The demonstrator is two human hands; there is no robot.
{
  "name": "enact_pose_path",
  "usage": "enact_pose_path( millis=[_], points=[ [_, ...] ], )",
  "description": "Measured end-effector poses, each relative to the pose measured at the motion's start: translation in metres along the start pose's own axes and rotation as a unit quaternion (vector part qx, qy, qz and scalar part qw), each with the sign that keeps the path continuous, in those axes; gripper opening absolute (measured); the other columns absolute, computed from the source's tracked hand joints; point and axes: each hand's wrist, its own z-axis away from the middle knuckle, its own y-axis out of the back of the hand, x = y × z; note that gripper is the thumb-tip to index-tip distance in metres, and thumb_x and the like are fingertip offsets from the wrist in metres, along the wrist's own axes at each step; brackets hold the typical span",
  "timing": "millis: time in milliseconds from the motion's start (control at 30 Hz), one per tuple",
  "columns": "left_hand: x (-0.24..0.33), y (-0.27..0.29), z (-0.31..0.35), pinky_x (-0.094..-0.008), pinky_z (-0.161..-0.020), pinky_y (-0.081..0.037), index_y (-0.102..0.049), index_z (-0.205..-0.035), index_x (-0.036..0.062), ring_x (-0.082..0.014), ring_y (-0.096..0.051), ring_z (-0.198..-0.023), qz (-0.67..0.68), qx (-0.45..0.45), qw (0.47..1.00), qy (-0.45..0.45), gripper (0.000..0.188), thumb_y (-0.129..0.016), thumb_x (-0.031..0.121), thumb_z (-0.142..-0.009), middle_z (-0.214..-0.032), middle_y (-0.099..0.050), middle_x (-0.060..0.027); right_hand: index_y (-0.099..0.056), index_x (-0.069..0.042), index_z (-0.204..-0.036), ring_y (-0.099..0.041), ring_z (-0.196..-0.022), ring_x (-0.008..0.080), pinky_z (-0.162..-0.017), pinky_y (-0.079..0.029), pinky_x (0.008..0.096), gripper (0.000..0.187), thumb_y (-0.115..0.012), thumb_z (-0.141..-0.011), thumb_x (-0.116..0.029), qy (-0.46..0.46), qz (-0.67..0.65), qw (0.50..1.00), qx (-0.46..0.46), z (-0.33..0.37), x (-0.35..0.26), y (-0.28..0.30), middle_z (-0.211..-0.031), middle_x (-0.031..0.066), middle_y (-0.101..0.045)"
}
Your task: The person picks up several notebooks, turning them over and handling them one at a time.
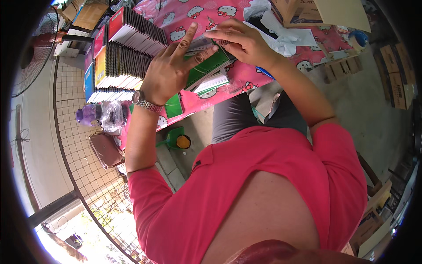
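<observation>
A green spiral notebook (204, 68) lies at the near edge of the pink table, over a stack of white-paged notebooks. My left hand (169, 66) is open above its left side, fingers spread and the thumb stretched across the green cover; a metal watch (147, 102) is on the wrist. At the notebook's upper right corner, my right hand (244, 44) is closed with its fingers curled. A small dark coil shows by those fingers, but what they grip is hidden. Beneath my right wrist lies a blue pen-like stick (265, 72). Another green cover (174, 107) shows below my left hand.
Tall stacks of spiral notebooks (125, 66) stand at the left. Beside them are a purple bottle (88, 115) and a brown bag (105, 149). Crumpled white paper (274, 33) and a cardboard box (299, 13) lie at the far right. A fan (37, 53) stands far left.
</observation>
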Motion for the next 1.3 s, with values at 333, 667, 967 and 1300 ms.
enact_pose_path(
  millis=[333, 667, 967, 1300],
  points=[
    [-0.006, -0.005, -0.003, -0.0328, -0.068, -0.059, -0.056, -0.136, 0.0461, -0.0225, -0.066, -0.085, -0.019, 0.017, 0.999, -0.026, 0.073, -0.058, 0.002, -0.078, -0.152, -0.041, -0.0144, -0.07, -0.01, -0.112, -0.064, -0.076, 0.0222, -0.066, -0.05, 0.0318, 0.025, -0.069, -0.086, -0.009, -0.103, -0.091, 0.982, -0.128, -0.012, 0.015, 0.006, -0.095, 0.0081, -0.066],
    [-0.003, 0.0, -0.003, -0.0337, -0.071, -0.06, -0.062, -0.131, 0.0421, -0.0241, -0.067, -0.091, -0.002, 0.006, 1.0, -0.026, 0.067, -0.06, 0.002, -0.077, -0.152, -0.041, -0.0113, -0.066, -0.001, -0.097, -0.062, -0.079, 0.0128, -0.071, -0.047, 0.0284, 0.013, -0.069, -0.091, -0.012, -0.196, -0.196, 0.958, -0.07, -0.004, 0.019, -0.008, -0.086, 0.004, -0.066],
    [0.0, 0.003, -0.008, -0.0353, -0.073, -0.059, -0.061, -0.133, 0.0382, -0.0264, -0.068, -0.092, 0.029, -0.005, 1.0, -0.007, 0.069, -0.059, -0.001, -0.076, -0.144, -0.05, -0.0117, -0.061, -0.002, -0.094, -0.054, -0.073, 0.011, -0.067, -0.044, 0.0257, 0.015, -0.067, -0.093, -0.015, -0.194, -0.178, 0.964, 0.036, 0.007, 0.027, 0.006, -0.08, 0.0022, -0.059],
    [0.007, -0.003, -0.004, -0.0449, -0.069, -0.052, -0.037, -0.149, 0.0076, -0.0355, -0.065, -0.08, 0.099, 0.056, 0.991, 0.075, 0.072, -0.053, -0.008, -0.08, -0.098, -0.065, -0.0177, -0.059, -0.003, -0.108, -0.066, -0.093, 0.0431, -0.078, -0.05, 0.0537, 0.025, -0.054, -0.096, -0.025, -0.49, 0.423, 0.699, 0.304, 0.199, 0.115, 0.165, -0.093, 0.0256, -0.068]
  ],
)
